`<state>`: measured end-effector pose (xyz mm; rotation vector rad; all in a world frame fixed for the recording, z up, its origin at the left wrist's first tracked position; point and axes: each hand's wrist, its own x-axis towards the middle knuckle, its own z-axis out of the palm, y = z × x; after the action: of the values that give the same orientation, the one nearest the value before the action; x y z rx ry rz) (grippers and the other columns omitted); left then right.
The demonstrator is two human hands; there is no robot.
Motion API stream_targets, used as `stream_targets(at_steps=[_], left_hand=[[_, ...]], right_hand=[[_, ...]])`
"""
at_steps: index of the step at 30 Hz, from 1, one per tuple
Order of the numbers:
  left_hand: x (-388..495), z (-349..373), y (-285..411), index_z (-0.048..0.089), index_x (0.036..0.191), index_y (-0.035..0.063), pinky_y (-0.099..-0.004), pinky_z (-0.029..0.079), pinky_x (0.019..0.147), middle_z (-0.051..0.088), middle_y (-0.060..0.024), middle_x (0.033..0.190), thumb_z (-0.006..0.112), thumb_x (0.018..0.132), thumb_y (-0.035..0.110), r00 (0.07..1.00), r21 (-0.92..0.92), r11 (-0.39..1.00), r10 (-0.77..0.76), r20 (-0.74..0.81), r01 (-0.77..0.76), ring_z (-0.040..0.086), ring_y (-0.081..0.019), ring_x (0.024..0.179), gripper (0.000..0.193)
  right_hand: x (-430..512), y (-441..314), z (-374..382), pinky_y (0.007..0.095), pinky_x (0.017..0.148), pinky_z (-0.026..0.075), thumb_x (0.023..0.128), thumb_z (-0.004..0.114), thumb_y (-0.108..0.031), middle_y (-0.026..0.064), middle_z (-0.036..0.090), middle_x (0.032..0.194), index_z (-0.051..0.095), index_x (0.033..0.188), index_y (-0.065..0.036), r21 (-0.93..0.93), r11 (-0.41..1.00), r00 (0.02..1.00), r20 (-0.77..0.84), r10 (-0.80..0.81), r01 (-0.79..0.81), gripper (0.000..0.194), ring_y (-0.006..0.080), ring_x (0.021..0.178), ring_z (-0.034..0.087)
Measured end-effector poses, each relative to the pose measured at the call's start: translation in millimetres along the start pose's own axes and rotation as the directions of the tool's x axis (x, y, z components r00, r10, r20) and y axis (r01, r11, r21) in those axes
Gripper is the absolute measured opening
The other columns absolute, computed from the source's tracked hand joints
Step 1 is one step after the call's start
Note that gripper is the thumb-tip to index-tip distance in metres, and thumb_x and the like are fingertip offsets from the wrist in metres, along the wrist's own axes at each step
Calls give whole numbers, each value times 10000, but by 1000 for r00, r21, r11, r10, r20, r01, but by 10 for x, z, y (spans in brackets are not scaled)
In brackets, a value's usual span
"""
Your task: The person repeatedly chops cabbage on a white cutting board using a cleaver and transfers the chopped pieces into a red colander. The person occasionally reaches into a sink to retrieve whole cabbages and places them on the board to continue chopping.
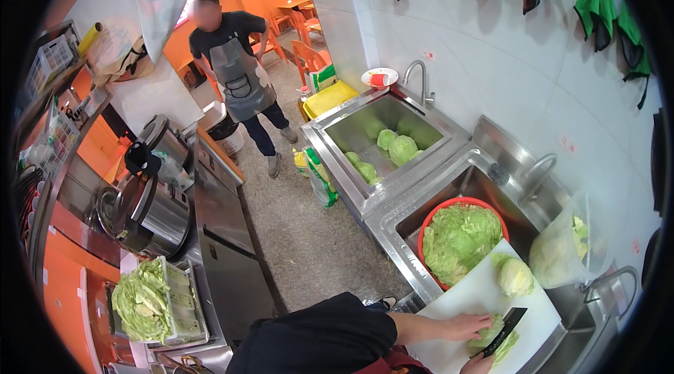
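On a white cutting board [437, 316] laid across the sink, my left hand [466, 325] rests with spread fingers on a piece of cabbage [487, 334]. My right hand [476, 363], at the bottom edge of the picture, grips a dark-bladed kitchen knife [505, 331]; the blade lies over the cabbage, between the piece under my left hand and cut leaves [506, 348] on its right. A trimmed cabbage head [515, 276] sits farther up the board. Just beyond the board, a red basket [421, 239] heaped with cabbage leaves [461, 237] stands in the sink.
Cabbage heads [403, 150] lie in the farther steel sink [337, 134]. A clear plastic bag [547, 258] with leaves stands right of the board. At left, a white basket [184, 295] of leaves sits beside large steel cookers [168, 210]. A person in an apron [242, 84] stands in the aisle.
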<state>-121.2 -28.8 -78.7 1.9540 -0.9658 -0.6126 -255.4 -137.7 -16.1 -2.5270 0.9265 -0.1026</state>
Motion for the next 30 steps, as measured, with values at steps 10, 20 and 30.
stream_targets(at_steps=[10, 20, 30], left_hand=[[-7, 25, -36, 465, 1306, 136, -461, 546, 925, 446, -68, 1456, 690, 921, 220, 1000, 3, 1000, 20, 17, -20, 557, -327, 1246, 454], [-13, -12, 17, 462, 1294, 136, -469, 542, 944, 431, -69, 1487, 700, 912, 210, 1000, -16, 1000, -9, 30, 9, 545, -330, 1267, 456], [-16, -46, 19, 460, 1285, 133, -468, 535, 964, 428, -67, 1489, 701, 909, 202, 999, 2, 1000, 8, 32, -8, 524, -330, 1296, 452]], right_hand=[[-8, -58, -34, 536, 716, 549, 982, 556, -211, 342, 672, 868, 645, 989, 130, 7, 1000, 1000, -8, 2, -2, 353, 510, 806, 660], [-22, -117, -80, 549, 701, 544, 996, 539, -261, 346, 674, 874, 644, 977, 130, 13, 998, 998, 23, 61, -62, 405, 520, 814, 662], [77, 142, 137, 554, 683, 544, 1001, 528, -253, 350, 666, 835, 641, 949, 128, -103, 995, 1000, 21, 16, -14, 401, 522, 782, 660]])
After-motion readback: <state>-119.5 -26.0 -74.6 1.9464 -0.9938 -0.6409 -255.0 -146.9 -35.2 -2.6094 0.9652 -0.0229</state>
